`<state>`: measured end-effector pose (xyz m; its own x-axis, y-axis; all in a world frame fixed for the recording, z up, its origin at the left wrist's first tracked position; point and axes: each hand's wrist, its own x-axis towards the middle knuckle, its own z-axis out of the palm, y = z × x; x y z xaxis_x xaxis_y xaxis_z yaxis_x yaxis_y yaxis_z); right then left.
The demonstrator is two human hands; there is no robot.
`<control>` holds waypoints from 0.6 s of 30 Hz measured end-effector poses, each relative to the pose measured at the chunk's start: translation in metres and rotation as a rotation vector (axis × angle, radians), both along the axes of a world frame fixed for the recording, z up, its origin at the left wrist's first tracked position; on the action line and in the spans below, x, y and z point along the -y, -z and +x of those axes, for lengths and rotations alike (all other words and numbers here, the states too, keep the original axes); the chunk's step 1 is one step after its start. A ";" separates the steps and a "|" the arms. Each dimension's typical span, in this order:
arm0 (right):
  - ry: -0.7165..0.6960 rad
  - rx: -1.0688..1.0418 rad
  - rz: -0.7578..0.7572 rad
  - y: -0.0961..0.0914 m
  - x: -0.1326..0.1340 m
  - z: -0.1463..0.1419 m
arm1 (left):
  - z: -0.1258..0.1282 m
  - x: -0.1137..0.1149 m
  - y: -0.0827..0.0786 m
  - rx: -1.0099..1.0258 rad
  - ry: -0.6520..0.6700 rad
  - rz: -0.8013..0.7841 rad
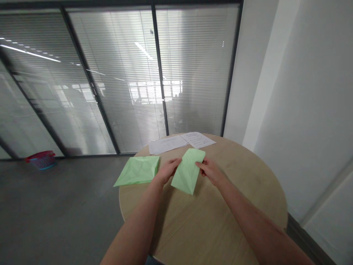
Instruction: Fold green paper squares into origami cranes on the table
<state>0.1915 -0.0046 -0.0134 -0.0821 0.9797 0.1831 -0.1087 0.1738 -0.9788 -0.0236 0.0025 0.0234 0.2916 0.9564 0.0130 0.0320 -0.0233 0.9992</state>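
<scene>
A folded light green paper lies tilted on the round wooden table, near its middle. My left hand pinches its left edge with closed fingers. My right hand grips its right edge, fingers curled on the paper. A second green sheet, creased and mostly flat, rests to the left at the table's edge, partly overhanging it.
Two white printed sheets lie at the far side of the table. Behind them stands a glass partition with blinds. A red and blue basket sits on the grey floor at far left. A white wall is on the right.
</scene>
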 end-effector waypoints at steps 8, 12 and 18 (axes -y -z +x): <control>-0.021 -0.097 0.001 0.001 0.000 0.000 | 0.003 0.004 0.001 -0.041 0.079 0.016; -0.182 -0.152 -0.097 -0.001 0.007 -0.002 | 0.006 0.002 0.003 -0.028 0.059 0.073; -0.247 -0.115 -0.198 0.007 0.006 -0.003 | 0.005 0.001 0.002 0.028 0.055 0.113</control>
<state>0.1889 -0.0106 -0.0200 -0.3116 0.9501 0.0135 -0.2360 -0.0636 -0.9697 -0.0181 0.0015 0.0219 0.3415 0.9311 0.1283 0.0001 -0.1365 0.9906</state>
